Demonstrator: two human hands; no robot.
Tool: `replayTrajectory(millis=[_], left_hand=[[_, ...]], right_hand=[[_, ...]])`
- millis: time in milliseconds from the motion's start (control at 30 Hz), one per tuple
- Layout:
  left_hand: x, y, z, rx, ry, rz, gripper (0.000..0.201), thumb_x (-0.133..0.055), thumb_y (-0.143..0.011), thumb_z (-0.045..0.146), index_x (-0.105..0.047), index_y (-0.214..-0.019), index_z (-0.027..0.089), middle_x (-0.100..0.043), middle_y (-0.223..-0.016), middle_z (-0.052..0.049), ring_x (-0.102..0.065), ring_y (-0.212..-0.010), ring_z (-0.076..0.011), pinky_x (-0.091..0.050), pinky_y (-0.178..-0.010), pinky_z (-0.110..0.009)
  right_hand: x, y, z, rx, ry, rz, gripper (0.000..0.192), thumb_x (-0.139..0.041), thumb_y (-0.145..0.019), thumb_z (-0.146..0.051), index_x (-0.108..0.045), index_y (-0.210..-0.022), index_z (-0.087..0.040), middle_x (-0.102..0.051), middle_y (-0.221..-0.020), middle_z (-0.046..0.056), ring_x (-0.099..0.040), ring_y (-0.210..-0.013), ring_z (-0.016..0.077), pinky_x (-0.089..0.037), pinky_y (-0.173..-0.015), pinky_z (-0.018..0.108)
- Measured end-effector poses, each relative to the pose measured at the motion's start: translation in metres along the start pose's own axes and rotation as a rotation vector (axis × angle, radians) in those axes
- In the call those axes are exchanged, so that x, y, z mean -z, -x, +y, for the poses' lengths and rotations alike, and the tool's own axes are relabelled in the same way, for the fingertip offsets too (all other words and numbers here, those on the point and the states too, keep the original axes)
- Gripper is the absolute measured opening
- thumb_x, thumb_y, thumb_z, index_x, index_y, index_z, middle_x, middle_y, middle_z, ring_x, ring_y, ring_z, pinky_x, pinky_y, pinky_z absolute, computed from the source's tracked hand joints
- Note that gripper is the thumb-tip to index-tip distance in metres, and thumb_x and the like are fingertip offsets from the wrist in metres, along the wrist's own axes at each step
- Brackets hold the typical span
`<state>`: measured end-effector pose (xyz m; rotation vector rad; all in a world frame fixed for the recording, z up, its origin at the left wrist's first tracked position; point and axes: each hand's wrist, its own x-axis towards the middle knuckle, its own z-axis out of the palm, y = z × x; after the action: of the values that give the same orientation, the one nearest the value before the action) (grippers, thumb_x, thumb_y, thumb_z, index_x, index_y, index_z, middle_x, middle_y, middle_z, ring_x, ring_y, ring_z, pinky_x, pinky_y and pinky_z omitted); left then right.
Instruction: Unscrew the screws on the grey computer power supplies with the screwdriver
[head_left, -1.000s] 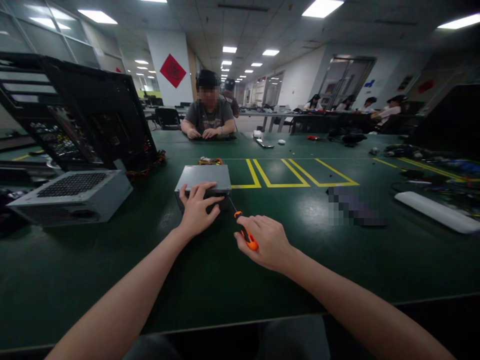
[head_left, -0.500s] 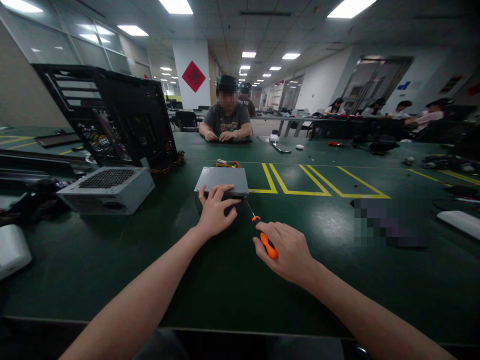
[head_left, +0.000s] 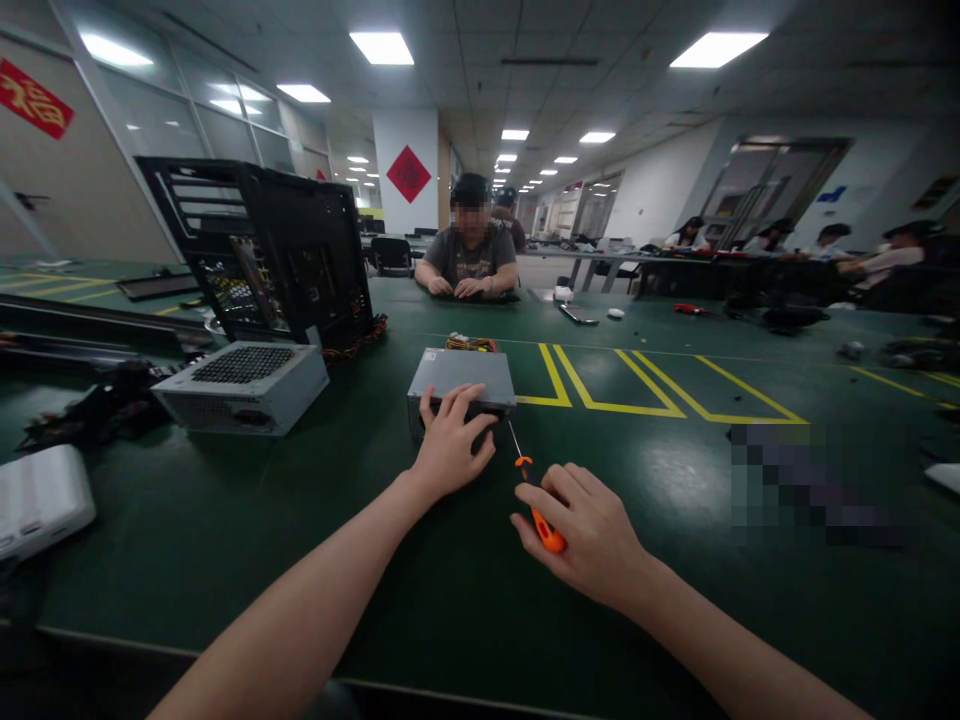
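A grey computer power supply sits on the green table in front of me, a bundle of coloured cables at its far side. My left hand grips its near edge, fingers bent over the top and thumb at the near face. In my right hand is a screwdriver with an orange and black handle. Its thin shaft points up and left, the tip close to the power supply's right near corner. Whether the tip touches a screw cannot be made out.
Left of the work stand a second power supply and a black computer case. A white box-shaped device lies at the near left. Yellow tape lines mark the table. Across it sits a person, near a phone.
The view has shifted, so everything sits a little lower and further right. My right fingers have loosened and spread somewhat around the screwdriver handle. My left hand stays on the power supply.
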<state>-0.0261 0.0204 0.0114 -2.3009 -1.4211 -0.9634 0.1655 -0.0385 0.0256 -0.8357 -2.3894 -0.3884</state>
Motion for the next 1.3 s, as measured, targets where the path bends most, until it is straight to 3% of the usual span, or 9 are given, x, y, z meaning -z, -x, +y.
replayTrajectory(millis=[367,567,800,1033,1200,1300], left_hand=[[-0.003,0.001,0.010,-0.018,-0.014,0.001,0.027,-0.049,-0.080,0.026,-0.062,-0.102,0.020,-0.041,-0.134,-0.011,-0.040,-0.122,-0.0266,-0.007,-0.108,-0.054],[-0.002,0.002,0.010,0.017,0.038,0.006,0.027,-0.050,-0.077,0.024,-0.063,-0.101,0.020,-0.043,-0.132,-0.009,-0.042,-0.119,-0.0271,-0.010,-0.107,-0.053],[-0.004,0.000,0.009,0.002,0.053,-0.005,0.029,-0.051,-0.074,0.019,-0.063,-0.101,0.021,-0.046,-0.130,-0.008,-0.038,-0.123,-0.0255,-0.011,-0.108,-0.049],[-0.006,0.001,0.005,0.013,0.089,0.019,0.026,-0.049,-0.077,0.018,-0.062,-0.099,0.023,-0.049,-0.127,-0.006,-0.043,-0.119,-0.0236,-0.017,-0.106,-0.046],[-0.004,-0.002,-0.004,0.076,0.104,0.149,0.024,-0.044,-0.082,0.020,-0.055,-0.104,0.022,-0.051,-0.126,-0.005,-0.041,-0.122,-0.0191,-0.018,-0.106,-0.040],[-0.006,-0.004,-0.019,0.300,0.085,0.344,0.030,-0.047,-0.082,0.026,-0.050,-0.112,0.022,-0.043,-0.134,-0.008,-0.030,-0.130,-0.0237,-0.015,-0.107,-0.045]], right_hand=[[-0.002,0.002,0.002,-0.056,-0.030,0.028,0.027,-0.048,-0.085,-0.035,-0.058,-0.096,-0.013,-0.057,-0.071,0.003,-0.049,-0.061,0.0124,-0.034,-0.058,0.025],[-0.003,0.001,0.000,-0.046,-0.014,0.035,0.017,-0.047,-0.082,-0.024,-0.060,-0.090,-0.016,-0.054,-0.071,0.003,-0.046,-0.063,0.0133,-0.034,-0.059,0.026],[0.000,-0.001,0.000,-0.023,0.011,0.020,0.019,-0.049,-0.084,-0.032,-0.060,-0.085,-0.017,-0.053,-0.074,0.004,-0.045,-0.064,0.0137,-0.033,-0.058,0.025],[-0.005,0.002,0.002,-0.052,-0.011,0.045,0.021,-0.047,-0.085,-0.031,-0.059,-0.092,-0.014,-0.057,-0.072,0.003,-0.049,-0.061,0.0122,-0.035,-0.058,0.025],[-0.005,0.001,0.001,-0.044,-0.026,0.041,0.016,-0.048,-0.083,-0.024,-0.059,-0.090,-0.014,-0.056,-0.072,0.003,-0.047,-0.062,0.0124,-0.035,-0.058,0.025],[-0.003,0.001,0.001,-0.037,-0.041,0.034,0.017,-0.048,-0.081,-0.022,-0.060,-0.091,-0.015,-0.055,-0.074,0.004,-0.046,-0.065,0.0133,-0.035,-0.059,0.026]])
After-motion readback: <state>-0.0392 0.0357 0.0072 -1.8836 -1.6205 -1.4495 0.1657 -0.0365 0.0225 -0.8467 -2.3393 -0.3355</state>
